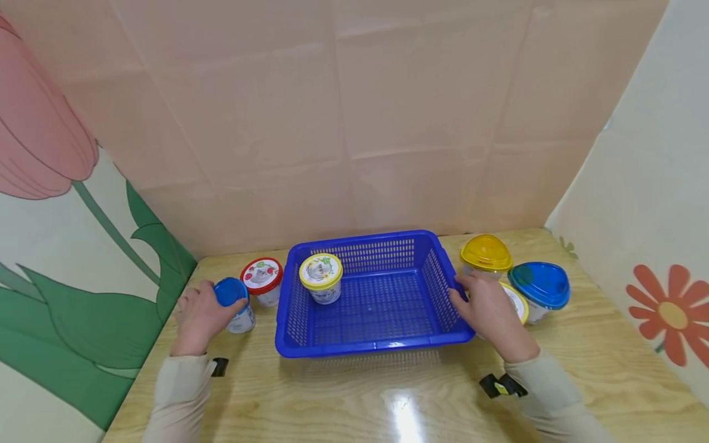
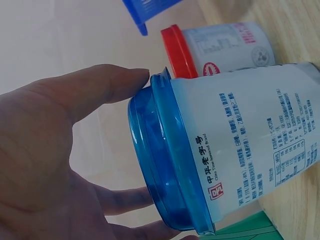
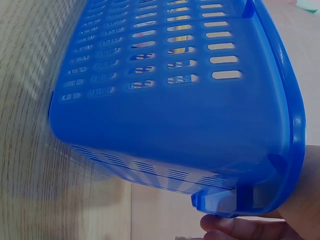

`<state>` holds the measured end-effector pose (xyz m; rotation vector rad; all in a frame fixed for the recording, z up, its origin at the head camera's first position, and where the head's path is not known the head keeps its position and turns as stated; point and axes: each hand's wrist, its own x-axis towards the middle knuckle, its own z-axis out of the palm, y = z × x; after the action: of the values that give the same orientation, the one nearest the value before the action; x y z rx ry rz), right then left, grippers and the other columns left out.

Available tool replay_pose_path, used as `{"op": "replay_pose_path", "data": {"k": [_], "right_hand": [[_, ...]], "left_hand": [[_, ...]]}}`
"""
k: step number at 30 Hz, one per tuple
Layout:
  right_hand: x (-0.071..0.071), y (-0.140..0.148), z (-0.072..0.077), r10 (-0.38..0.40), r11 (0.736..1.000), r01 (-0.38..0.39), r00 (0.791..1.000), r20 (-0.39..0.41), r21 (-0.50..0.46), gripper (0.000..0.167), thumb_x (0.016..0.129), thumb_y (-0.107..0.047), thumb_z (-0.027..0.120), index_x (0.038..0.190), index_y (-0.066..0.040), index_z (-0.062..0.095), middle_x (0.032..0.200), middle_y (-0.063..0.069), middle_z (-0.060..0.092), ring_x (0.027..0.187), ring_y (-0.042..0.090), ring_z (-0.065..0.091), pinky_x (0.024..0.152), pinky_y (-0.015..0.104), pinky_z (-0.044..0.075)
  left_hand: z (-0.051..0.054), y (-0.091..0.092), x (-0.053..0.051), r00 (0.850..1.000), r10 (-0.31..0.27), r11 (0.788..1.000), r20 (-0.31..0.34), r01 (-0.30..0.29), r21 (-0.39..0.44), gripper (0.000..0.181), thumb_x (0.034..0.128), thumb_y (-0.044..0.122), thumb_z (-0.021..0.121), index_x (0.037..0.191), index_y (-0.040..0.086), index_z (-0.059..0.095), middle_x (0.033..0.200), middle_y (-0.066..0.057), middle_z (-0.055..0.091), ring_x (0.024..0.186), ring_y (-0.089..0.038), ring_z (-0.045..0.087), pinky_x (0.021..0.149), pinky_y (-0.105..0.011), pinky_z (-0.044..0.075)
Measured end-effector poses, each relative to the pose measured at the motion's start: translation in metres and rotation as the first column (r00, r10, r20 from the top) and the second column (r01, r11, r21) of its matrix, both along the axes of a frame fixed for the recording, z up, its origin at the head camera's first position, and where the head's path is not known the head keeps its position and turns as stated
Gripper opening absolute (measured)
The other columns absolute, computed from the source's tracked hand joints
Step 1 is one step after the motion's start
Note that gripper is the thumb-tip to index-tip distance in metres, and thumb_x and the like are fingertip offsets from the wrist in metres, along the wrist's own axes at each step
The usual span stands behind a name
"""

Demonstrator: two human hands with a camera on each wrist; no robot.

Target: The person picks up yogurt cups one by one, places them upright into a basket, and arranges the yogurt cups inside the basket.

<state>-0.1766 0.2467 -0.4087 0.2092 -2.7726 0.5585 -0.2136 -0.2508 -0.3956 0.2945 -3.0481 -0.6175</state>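
In the head view my left hand (image 1: pixel 202 311) is at a white cup with a blue lid (image 1: pixel 242 321), left of the basket. The left wrist view shows thumb and fingers on opposite sides of the lid (image 2: pixel 170 155); the cup stands on the table. Beside it is a red-lidded cup (image 1: pixel 262 275). My right hand (image 1: pixel 490 307) grips the right rim of a blue plastic basket (image 1: pixel 371 346); in the right wrist view, fingertips (image 3: pixel 240 227) curl by the rim's edge. A yellow-lidded cup (image 1: pixel 321 274) stands inside the basket at its left.
Right of the basket, partly behind my right hand, stand a tub with a yellow domed lid (image 1: pixel 486 252), a tub with a blue lid (image 1: pixel 540 284) and a yellow-rimmed cup (image 1: pixel 517 301). Walls border the wooden table (image 1: pixel 332 406) at the back and both sides.
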Motion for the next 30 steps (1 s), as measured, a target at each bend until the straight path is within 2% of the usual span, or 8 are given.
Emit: {"op": "replay_pose_path", "data": {"k": [11,22,30], "right_hand": [[0.0014,-0.0007,0.0013,-0.029,0.999,0.029,1.000,0.000,0.027,0.036,0.090,-0.018,0.072,0.112,0.010,0.069,0.098,0.025,0.069,0.074,0.028,0.064,0.067,0.046,0.058],[0.0022,-0.0014,0.0016,-0.034,0.999,0.034,0.999,-0.008,0.032,0.036,0.089,-0.018,0.073,0.112,0.009,0.070,0.096,0.024,0.069,0.070,0.025,0.062,0.064,0.043,0.057],[0.0019,0.0001,-0.0002,-0.027,0.999,0.028,1.000,-0.012,0.032,0.037,0.090,-0.019,0.071,0.113,0.010,0.069,0.099,0.026,0.069,0.074,0.029,0.065,0.068,0.046,0.058]], "left_hand": [[-0.0018,-0.0033,-0.0016,1.000,0.001,1.000,0.007,-0.001,0.001,0.102,0.0841,0.055,0.071,0.144,-0.015,0.026,0.129,-0.044,0.035,0.118,-0.057,0.031,0.091,-0.072,0.037],[-0.0045,-0.0038,-0.0004,0.999,0.008,1.000,-0.038,-0.007,0.023,0.102,0.0835,0.055,0.072,0.144,-0.014,0.028,0.131,-0.043,0.037,0.118,-0.057,0.032,0.090,-0.072,0.037],[-0.0043,-0.0046,-0.0009,0.999,0.004,1.000,-0.052,-0.003,0.027,0.103,0.0830,0.057,0.072,0.144,-0.013,0.029,0.132,-0.043,0.038,0.118,-0.057,0.033,0.090,-0.071,0.038]]}}
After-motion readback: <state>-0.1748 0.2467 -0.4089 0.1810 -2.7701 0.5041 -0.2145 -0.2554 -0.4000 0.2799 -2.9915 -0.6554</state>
